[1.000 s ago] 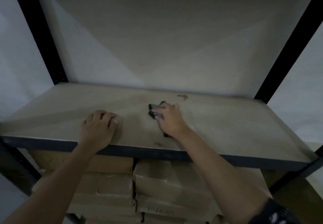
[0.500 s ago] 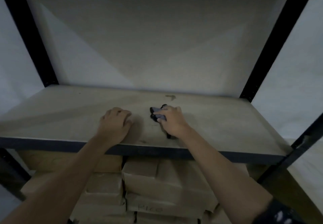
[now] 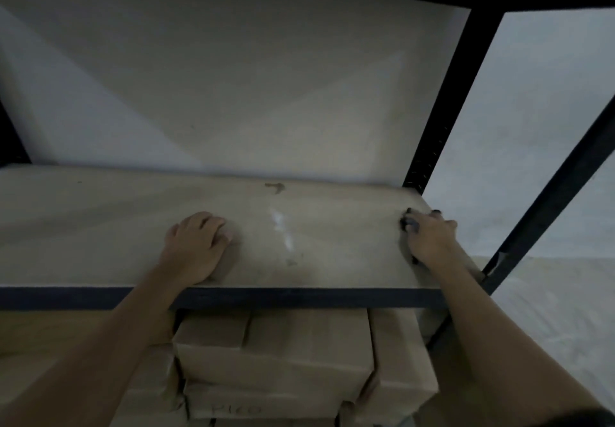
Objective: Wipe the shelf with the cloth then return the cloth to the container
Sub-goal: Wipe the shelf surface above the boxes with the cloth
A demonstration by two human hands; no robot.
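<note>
The beige shelf board [image 3: 100,220] runs across the middle of the head view, with a dark front rail. My right hand [image 3: 431,243] presses a small dark cloth [image 3: 408,223] flat on the board near its right end; only the cloth's edges show past my fingers. My left hand [image 3: 196,247] rests on the board near its front edge with the fingers curled and nothing in it. A pale streak [image 3: 281,230] lies on the board between my hands. No container is in view.
Black metal uprights [image 3: 442,120] stand at the shelf's right end, with a slanted brace [image 3: 549,193] further right. A small brown stain [image 3: 274,187] marks the board near the back. Stacked cardboard boxes [image 3: 276,360] fill the level below. A pale wall is behind.
My right hand has slid the cloth from the middle of the board to its right end. The view has shifted right, and my left hand stays near the front edge.
</note>
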